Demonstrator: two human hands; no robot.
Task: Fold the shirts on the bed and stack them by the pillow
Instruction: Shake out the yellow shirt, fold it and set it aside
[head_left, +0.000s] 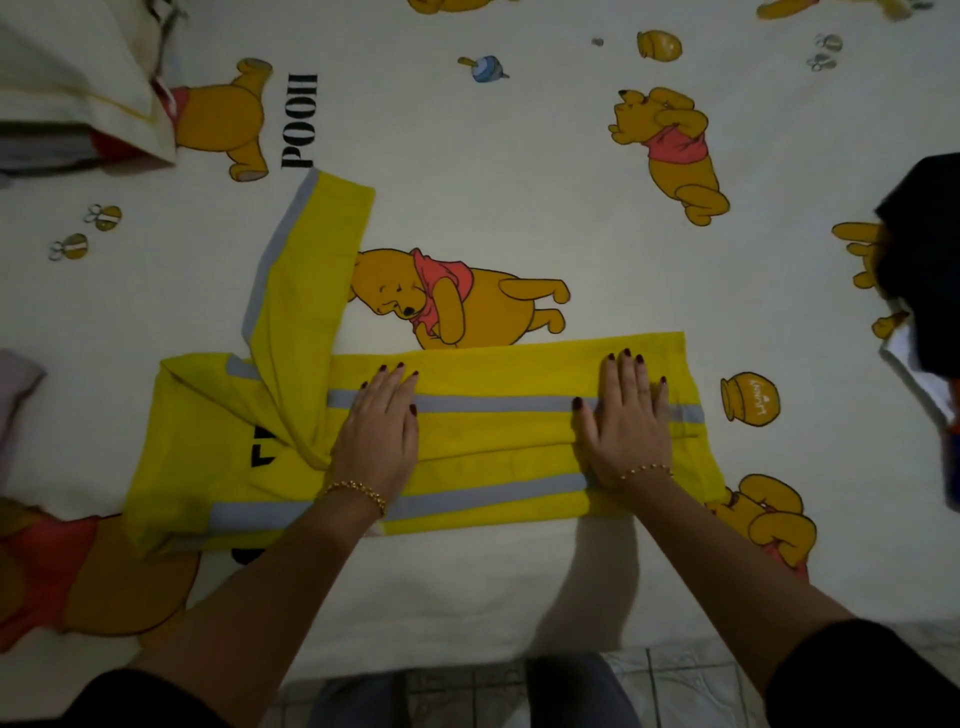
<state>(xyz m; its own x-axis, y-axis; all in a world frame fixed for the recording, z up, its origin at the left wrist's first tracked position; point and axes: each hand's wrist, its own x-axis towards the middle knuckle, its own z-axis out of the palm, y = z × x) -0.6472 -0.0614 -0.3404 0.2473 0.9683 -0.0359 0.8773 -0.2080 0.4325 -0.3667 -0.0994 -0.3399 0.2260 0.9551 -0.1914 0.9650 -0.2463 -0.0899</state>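
The bed (519, 156) fills my view, covered in a cream sheet printed with yellow bears and honey pots; a strip of tiled floor (675, 680) shows past its near edge. I see the yellow shirt (493, 467) lying across the near part of the bed, folded into a long band with grey stripes running along it; one sleeve (306, 260) sticks out towards the far side. The left hand (376, 431) lies flat on the middle of the shirt, fingers straight, gripping nothing; the right hand (626, 415) lies flat nearer the right end, fingers straight too, palm down on the cloth. A pillow (78, 78) sits in the far left corner; a dark garment (924, 260) lies at the right edge, well apart from the shirt; a pale pink cloth (15, 395) shows at the left edge.
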